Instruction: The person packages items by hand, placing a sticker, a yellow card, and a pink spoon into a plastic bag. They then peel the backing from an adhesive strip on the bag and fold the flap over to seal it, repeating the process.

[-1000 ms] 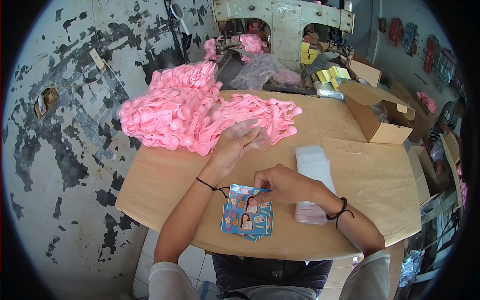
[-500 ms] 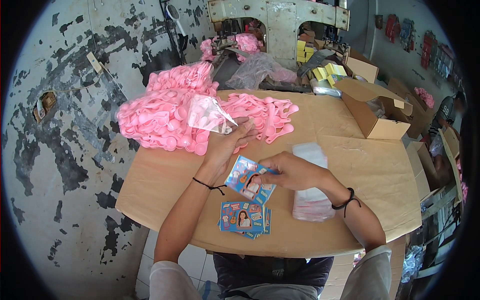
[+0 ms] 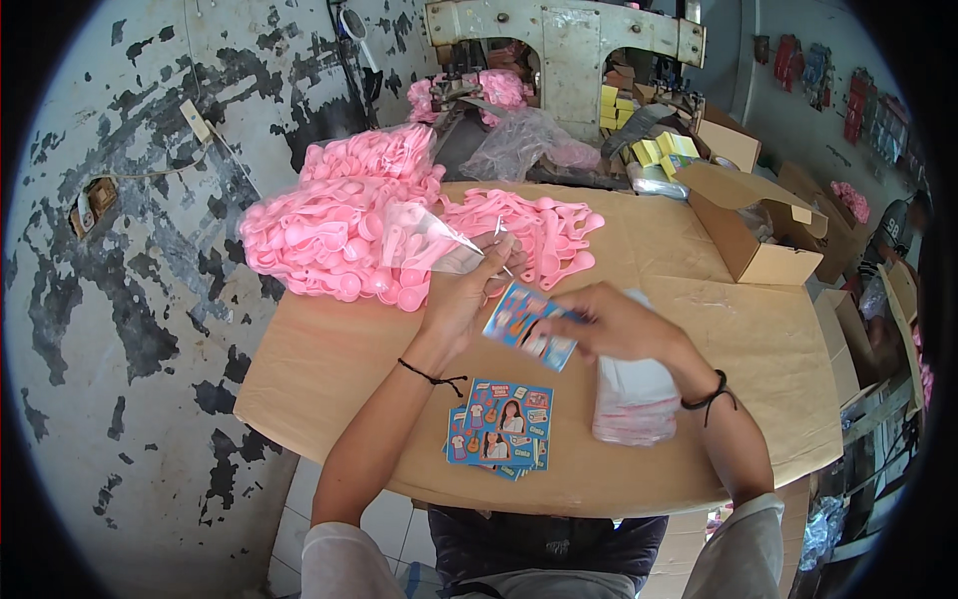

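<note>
The blue card (image 3: 514, 317) is up off the table (image 3: 748, 389), tilted, pinched between the thumb and fingers of the right hand (image 3: 629, 324), which is slightly blurred. Its upper edge lies just beside the fingertips of the left hand (image 3: 467, 295); whether they touch cannot be told. The left hand is closed on a clear bag (image 3: 424, 240), which slants out to the left. Pink shows through it, but whether anything is inside cannot be told. The two hands are near each other but apart.

The step in hand appears to be bringing card and bag together; that would call for the bag's mouth spread and the card squared to it.

Nearer the person lies a stack of cards (image 3: 499, 424), and to its right a pile of flat bags (image 3: 634, 404). Beyond the hands are loose pink spoons (image 3: 534, 225), with a big sack of spoons (image 3: 319, 230) to their left.

Half a second ago the held card was lower, just above the stack; now it is higher and farther right. The stack also shows another card face, reaching farther from the table's near edge.
</note>
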The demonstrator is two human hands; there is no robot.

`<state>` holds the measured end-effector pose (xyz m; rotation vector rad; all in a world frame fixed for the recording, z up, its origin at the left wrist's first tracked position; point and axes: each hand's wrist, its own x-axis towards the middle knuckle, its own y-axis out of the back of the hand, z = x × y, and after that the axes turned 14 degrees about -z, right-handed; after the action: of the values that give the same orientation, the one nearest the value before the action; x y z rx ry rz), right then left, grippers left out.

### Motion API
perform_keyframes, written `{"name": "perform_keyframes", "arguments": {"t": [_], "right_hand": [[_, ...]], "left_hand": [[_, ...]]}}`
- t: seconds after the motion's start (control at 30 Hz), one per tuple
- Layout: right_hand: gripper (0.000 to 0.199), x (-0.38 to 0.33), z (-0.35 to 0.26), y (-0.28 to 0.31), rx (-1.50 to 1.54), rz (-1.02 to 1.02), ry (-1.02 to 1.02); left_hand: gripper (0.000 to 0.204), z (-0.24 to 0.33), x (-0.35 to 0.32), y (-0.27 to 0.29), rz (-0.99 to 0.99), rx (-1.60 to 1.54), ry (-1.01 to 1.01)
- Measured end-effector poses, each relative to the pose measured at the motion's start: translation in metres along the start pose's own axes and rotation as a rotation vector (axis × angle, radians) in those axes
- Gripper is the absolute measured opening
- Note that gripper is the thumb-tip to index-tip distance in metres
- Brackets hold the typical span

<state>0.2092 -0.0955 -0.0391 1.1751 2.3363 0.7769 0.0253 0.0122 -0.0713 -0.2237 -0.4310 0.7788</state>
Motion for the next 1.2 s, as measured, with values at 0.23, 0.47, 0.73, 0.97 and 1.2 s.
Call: {"name": "perform_keyframes", "arguments": {"t": [0.23,0.47,0.73,0.97,1.2], "right_hand": [[0.029,-0.015,0.034,0.038,0.173,0.384,-0.123],[0.028,0.003,0.035,0.02,0.305,0.341,0.032],[0.02,0.0,0.036,0.019,0.215,0.203,-0.028],[0.02,0.001,0.036,0.016,0.202,0.256,0.028],[0.028,0.006,0.019,0.007,0.263,0.376,-0.026]], "left_hand": [[0.045,0.003,0.001,-0.001,0.054,0.009,-0.083],[0.045,-0.004,0.001,-0.004,0.038,0.032,-0.006],[0.043,0.0,-0.004,-0.013,-0.05,0.161,0.142],[0.037,-0.006,-0.006,-0.018,-0.166,0.217,0.206],[0.047,-0.017,-0.007,-0.02,-0.226,0.197,-0.008]]}}
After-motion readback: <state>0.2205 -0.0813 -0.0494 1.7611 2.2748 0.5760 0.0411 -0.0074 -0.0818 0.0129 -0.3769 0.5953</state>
